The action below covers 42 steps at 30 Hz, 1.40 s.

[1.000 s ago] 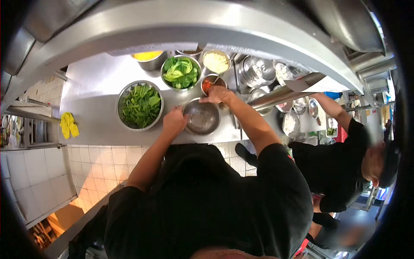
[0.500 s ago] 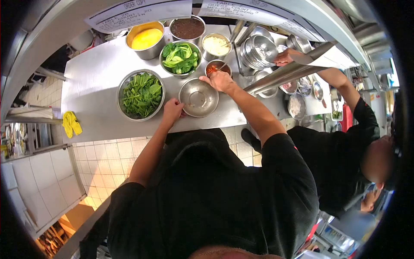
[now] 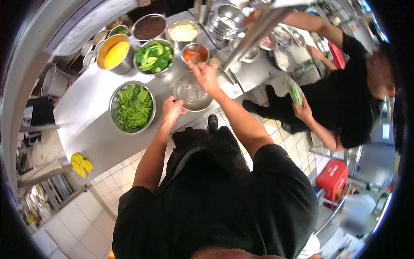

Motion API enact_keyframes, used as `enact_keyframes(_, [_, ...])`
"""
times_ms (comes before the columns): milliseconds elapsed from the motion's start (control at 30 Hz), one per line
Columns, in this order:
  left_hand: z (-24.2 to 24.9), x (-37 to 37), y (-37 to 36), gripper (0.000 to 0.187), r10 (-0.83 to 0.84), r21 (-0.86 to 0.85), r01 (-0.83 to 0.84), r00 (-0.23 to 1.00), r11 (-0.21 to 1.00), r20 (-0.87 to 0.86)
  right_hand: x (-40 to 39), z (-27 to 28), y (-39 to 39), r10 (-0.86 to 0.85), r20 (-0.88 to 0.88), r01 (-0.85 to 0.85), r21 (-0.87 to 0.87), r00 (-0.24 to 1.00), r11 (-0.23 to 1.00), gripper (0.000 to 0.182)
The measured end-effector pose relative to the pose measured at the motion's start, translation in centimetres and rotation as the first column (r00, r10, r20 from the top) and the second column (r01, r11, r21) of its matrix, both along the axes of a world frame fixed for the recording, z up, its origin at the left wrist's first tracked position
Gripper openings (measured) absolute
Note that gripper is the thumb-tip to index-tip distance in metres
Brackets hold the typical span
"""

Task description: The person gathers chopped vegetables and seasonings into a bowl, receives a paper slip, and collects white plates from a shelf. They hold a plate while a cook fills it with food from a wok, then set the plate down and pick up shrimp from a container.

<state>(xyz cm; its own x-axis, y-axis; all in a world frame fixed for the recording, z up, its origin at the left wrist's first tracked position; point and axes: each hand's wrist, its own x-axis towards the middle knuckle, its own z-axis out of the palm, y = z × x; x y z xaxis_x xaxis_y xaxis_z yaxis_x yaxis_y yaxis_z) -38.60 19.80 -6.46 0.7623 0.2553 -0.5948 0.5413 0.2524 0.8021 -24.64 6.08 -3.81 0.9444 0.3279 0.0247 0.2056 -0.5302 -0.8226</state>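
Note:
An empty-looking steel mixing bowl [image 3: 192, 93] stands near the front edge of the counter. My left hand [image 3: 172, 109] pinches its left rim. My right hand [image 3: 204, 77] is over the bowl's far side, fingers drawn together beside a small steel pot [image 3: 201, 48] of red-orange chopped food; whatever they hold is too blurred to make out. Left of the bowl is a perforated steel colander [image 3: 113, 113] full of green leaves [image 3: 133, 105]. Behind it stands a steel bowl of halved green bok choy [image 3: 154, 56].
Pots of yellow liquid [image 3: 116, 55], dark brown food [image 3: 149, 27] and pale chopped food [image 3: 183, 31] line the back. Stacked steel bowls [image 3: 224, 21] stand beside a slanting metal post [image 3: 254, 36]. A co-worker [image 3: 340, 93] holds greens at right. A yellow cloth [image 3: 81, 165] lies front left.
The view has turned and shifted. My right hand has moved from the bowl's far right rim to over the bowl. My left hand stays at the rim. The co-worker now holds greens.

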Motion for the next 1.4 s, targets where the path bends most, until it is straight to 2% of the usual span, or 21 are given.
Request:
enact_keyframes(67, [0.2, -0.4, -1.7, 0.013, -0.069, 0.024, 0.069, 0.998, 0.997, -0.001, -4.0, 0.0, -2.9, 0.128, -0.057, -0.132, -0.070, 0.990, 0.989, 0.031])
enact_keyframes(167, [1.4, -1.1, -4.9, 0.014, -0.169, 0.041, 0.168, 0.986, 0.985, 0.006, -6.1, -2.8, -8.2, 0.096, -0.090, -0.077, 0.188, 0.991, 0.979, 0.024])
enact_keyframes(200, [1.6, -1.3, -6.1, 0.015, -0.209, 0.046, 0.209, 0.978, 0.977, 0.003, -6.5, -1.1, -10.5, 0.028, -0.178, 0.023, 0.275, 0.984, 0.961, 0.021])
enact_keyframes(233, [1.8, -1.5, -7.4, 0.016, -0.252, 0.049, 0.252, 0.968, 0.967, -0.001, -6.8, 2.0, -12.8, -0.053, -0.251, 0.109, 0.216, 0.967, 0.970, 0.025])
enact_keyframes(300, [2.2, -2.0, -10.4, 0.019, -0.355, 0.086, 0.353, 0.935, 0.932, 0.014, -8.2, 6.0, -17.8, -0.167, -0.256, 0.218, 0.184, 0.952, 0.959, 0.027])
enact_keyframes(367, [3.0, -2.1, -14.1, 0.022, -0.492, 0.151, 0.478, 0.868, 0.865, 0.073, -11.8, 9.5, -22.0, -0.282, -0.204, 0.331, 0.268, 0.938, 0.905, 0.033])
enact_keyframes(400, [3.5, -2.1, -16.6, 0.026, -0.537, 0.168, 0.520, 0.841, 0.837, 0.070, -13.6, 8.0, -24.1, -0.399, -0.140, 0.422, 0.237, 0.906, 0.875, 0.032])
enact_keyframes(433, [3.0, -2.3, -18.9, 0.026, -0.572, 0.125, 0.559, 0.812, 0.820, 0.115, -16.2, 8.4, -25.5, -0.531, 0.107, 0.510, 0.175, 0.840, 0.842, 0.030])
enact_keyframes(467, [3.5, -2.4, -21.7, 0.025, -0.649, 0.150, 0.633, 0.755, 0.759, 0.095, -18.2, 6.6, -27.6, -0.514, 0.313, 0.488, 0.164, 0.799, 0.858, 0.026])
enact_keyframes(500, [2.8, -2.6, -24.3, 0.023, -0.701, 0.145, 0.688, 0.710, 0.712, 0.074, -20.3, 4.5, -29.7, -0.455, 0.148, 0.466, -0.048, 0.878, 0.883, 0.020])
enact_keyframes(533, [2.9, -3.0, -27.3, 0.020, -0.748, 0.160, 0.734, 0.661, 0.660, 0.055, -21.5, -0.4, -33.7, -0.168, 0.078, 0.182, -0.236, 0.983, 0.954, 0.014])
enact_keyframes(567, [2.5, -3.4, -30.1, 0.017, -0.791, 0.171, 0.775, 0.610, 0.608, 0.046, -24.0, 0.1, -36.4, -0.178, 0.310, 0.236, -0.162, 0.934, 0.958, 0.015])
enact_keyframes(633, [0.1, -4.3, -36.0, 0.016, -0.844, 0.148, 0.832, 0.534, 0.535, 0.053, -27.9, 3.8, -41.6, -0.472, 0.087, 0.476, -0.030, 0.877, 0.879, 0.018])
enact_keyframes(733, [-0.7, -6.7, -45.4, 0.018, -0.925, 0.154, 0.912, 0.380, 0.380, 0.030, -33.0, 4.7, -50.2, -0.779, -0.033, 0.780, 0.022, 0.626, 0.626, 0.017])
enact_keyframes(767, [-0.6, -7.8, -48.6, 0.019, -0.941, 0.093, 0.937, 0.336, 0.338, 0.038, -34.9, 4.8, -52.6, -0.832, 0.002, 0.831, 0.034, 0.555, 0.555, 0.017])
enact_keyframes(833, [0.1, -10.2, -55.0, 0.017, -0.974, 0.131, 0.966, 0.223, 0.225, 0.027, -38.8, 4.7, -57.4, -0.908, 0.088, 0.908, 0.066, 0.409, 0.415, 0.017])
enact_keyframes(933, [-0.6, -12.9, -63.0, 0.013, -0.997, 0.135, 0.989, 0.056, 0.062, 0.050, -44.0, 3.2, -63.3, -0.847, 0.424, 0.925, 0.054, 0.321, 0.377, 0.015])
enact_keyframes(1033, [-1.2, -14.9, -69.5, 0.008, -0.996, 0.149, 0.988, -0.039, -0.027, 0.075, -47.9, 4.4, -67.1, -0.984, 0.079, 0.977, 0.131, 0.158, 0.167, 0.019])
enact_keyframes(1233, [-1.7, -16.4, -80.7, 0.010, -0.979, 0.158, 0.969, -0.200, -0.192, 0.040, -50.5, 9.5, -76.2, -0.997, 0.071, 0.992, -0.127, 0.009, 0.000, 0.028])
enact_keyframes(1267, [-1.9, -16.4, -82.6, 0.010, -0.977, 0.163, 0.967, -0.206, -0.196, 0.047, -50.4, 9.8, -78.1, -1.000, -0.004, 0.989, -0.147, -0.019, -0.018, 0.031])
enact_keyframes(1400, [-3.2, -16.2, -90.6, 0.010, -0.968, 0.190, 0.951, -0.251, -0.243, 0.018, -51.3, 4.9, -86.0, -0.974, 0.221, 0.999, 0.000, 0.049, 0.050, 0.028])
